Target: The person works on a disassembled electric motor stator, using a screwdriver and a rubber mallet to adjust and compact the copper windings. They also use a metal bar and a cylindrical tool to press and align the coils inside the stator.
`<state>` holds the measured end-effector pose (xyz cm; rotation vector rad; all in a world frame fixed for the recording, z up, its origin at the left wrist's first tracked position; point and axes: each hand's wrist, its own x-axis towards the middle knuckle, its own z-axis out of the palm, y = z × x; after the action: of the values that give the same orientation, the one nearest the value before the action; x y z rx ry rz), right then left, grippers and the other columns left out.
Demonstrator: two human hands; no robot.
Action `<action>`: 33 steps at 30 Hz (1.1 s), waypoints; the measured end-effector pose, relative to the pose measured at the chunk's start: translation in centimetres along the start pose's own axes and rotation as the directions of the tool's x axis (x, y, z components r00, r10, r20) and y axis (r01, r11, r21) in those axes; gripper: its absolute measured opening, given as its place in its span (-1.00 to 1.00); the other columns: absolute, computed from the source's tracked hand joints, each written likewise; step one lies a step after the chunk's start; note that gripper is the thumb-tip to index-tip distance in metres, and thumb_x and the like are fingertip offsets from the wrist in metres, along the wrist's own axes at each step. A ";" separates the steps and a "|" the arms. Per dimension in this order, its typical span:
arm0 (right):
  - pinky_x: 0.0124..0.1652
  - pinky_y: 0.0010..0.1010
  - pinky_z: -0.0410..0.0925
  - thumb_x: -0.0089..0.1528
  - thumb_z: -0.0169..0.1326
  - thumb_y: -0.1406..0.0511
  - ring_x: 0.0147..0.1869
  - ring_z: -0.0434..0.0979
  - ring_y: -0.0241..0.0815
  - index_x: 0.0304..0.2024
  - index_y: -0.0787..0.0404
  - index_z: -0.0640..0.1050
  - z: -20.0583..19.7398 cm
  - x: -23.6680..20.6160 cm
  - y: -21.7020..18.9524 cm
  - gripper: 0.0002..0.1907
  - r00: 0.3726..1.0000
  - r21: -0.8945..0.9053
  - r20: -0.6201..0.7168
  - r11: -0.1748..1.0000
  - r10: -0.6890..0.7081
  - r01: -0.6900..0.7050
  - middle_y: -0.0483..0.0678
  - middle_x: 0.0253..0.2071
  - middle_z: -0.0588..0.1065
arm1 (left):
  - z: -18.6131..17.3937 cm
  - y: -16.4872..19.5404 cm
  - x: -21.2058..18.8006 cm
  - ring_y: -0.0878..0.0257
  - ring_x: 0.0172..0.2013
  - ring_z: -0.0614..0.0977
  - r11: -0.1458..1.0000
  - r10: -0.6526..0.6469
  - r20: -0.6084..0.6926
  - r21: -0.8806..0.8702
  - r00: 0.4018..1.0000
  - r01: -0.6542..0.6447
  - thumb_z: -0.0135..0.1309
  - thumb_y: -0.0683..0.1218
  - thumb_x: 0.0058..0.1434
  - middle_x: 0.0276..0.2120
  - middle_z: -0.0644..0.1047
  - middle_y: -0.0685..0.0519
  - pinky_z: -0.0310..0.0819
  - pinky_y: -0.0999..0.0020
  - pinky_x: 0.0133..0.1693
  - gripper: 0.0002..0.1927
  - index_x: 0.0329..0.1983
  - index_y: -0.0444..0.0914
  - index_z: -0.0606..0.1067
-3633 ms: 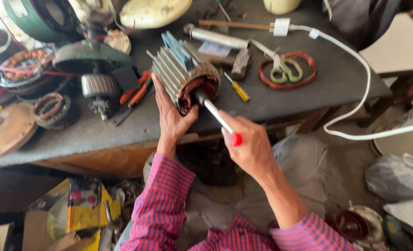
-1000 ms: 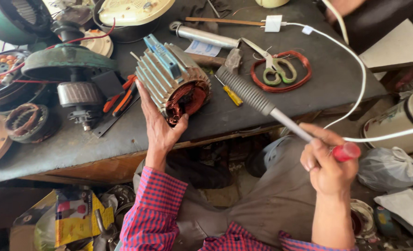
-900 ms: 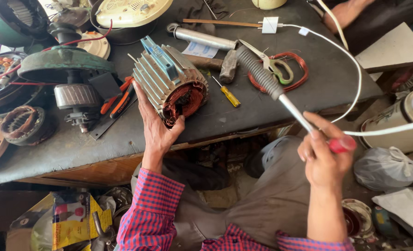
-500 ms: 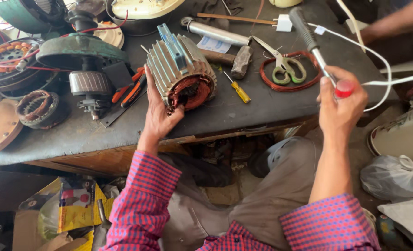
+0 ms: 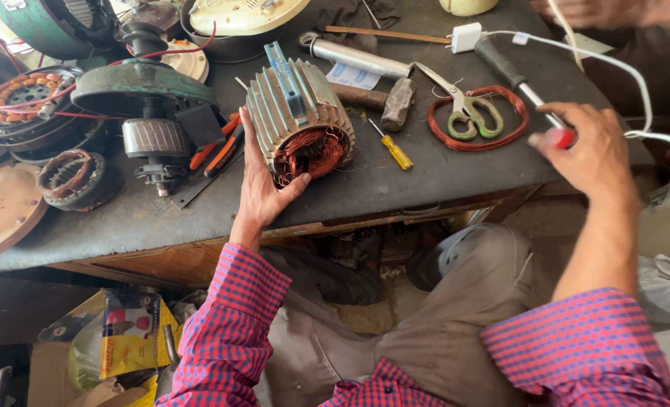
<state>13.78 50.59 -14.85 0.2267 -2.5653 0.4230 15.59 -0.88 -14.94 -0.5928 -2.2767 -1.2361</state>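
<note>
While left fingers [image 5: 298, 185] cup the stator [image 5: 298, 113].

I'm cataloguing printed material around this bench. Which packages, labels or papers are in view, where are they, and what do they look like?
Yellow printed bag: crumpled on the floor under the bench, left of the checked sleeve, with red and white patches.
Paper slip: flat on the benchtop behind the finned motor housing, pale with bluish print.
White tag: small, on the white cable.
</note>
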 end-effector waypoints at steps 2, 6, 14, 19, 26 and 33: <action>0.17 -0.04 0.33 0.09 0.40 0.02 0.17 0.41 0.17 0.24 0.00 0.56 -0.5 0.3 0.6 -0.31 0.992 -0.046 0.124 0.999 -0.007 0.013 0.09 -0.03 0.50 | 0.1 0.0 -0.1 -0.17 0.61 0.06 1.000 -0.021 -0.003 0.003 1.000 0.021 0.37 0.16 0.06 0.62 -0.07 -0.35 -0.01 0.07 0.55 0.43 0.61 -0.26 -0.46; 0.21 0.04 0.25 -0.12 0.40 -0.11 0.31 0.29 0.19 0.30 -0.04 0.52 -0.9 0.8 0.4 -0.07 0.965 -0.046 0.257 0.998 0.047 -0.036 0.06 0.25 0.38 | -0.1 0.1 -0.2 -0.15 0.60 0.05 0.996 -0.081 0.016 -0.034 0.997 0.081 0.38 0.24 0.05 0.61 -0.08 -0.31 0.00 0.05 0.54 0.45 0.61 -0.25 -0.43; 0.25 -0.18 0.31 0.25 0.34 0.14 0.22 0.40 0.02 0.14 0.17 0.58 -3.2 -1.3 -6.2 -0.54 0.993 0.093 -0.114 0.995 -0.028 0.039 0.00 0.14 0.47 | -2.9 3.0 -1.5 -0.12 0.63 -0.09 0.992 0.095 -0.014 0.084 0.995 -0.093 0.35 0.13 0.14 0.63 -0.13 -0.23 -0.23 0.05 0.60 0.29 0.67 -0.23 -0.28; 0.15 -0.31 0.43 0.32 0.26 0.31 0.03 0.62 -0.12 -0.08 0.19 0.66 -1.8 -2.5 -18.2 -0.85 0.972 0.493 -0.232 0.856 -0.043 0.156 -0.03 -0.12 0.63 | -6.0 7.0 -1.5 -0.05 0.57 0.10 0.957 0.157 -0.015 0.248 0.987 -0.149 0.28 -0.05 0.19 0.58 0.03 -0.16 -0.04 0.08 0.55 0.09 0.68 -0.25 -0.07; -0.25 -0.41 0.47 0.16 0.36 0.24 -0.25 0.65 -0.18 0.08 0.22 0.58 4.9 -0.8 -32.2 -0.54 0.980 0.730 -0.091 0.658 -0.175 0.185 0.04 -0.11 0.61 | -4.9 10.5 -1.5 0.00 0.20 0.47 0.938 0.161 -0.106 0.326 0.981 -0.119 0.30 -0.20 0.18 0.18 0.45 -0.12 0.37 0.13 0.25 -0.03 0.58 -0.32 0.07; -0.43 -0.53 0.46 0.19 0.30 0.37 -0.38 0.65 -0.39 -0.01 0.36 0.59 9.7 -0.8 -34.3 -0.67 0.996 0.913 0.058 0.400 0.074 -0.083 -0.02 -0.24 0.66 | -2.1 8.6 -2.5 0.13 -0.15 0.56 0.938 0.108 -0.130 0.342 0.986 -0.058 0.30 -0.18 0.18 -0.21 0.56 0.02 0.45 0.19 -0.01 -0.04 0.55 -0.38 0.05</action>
<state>18.13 15.20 -14.52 0.4837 -2.0340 1.8830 22.97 1.29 -9.84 -0.4486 -2.2428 -0.7935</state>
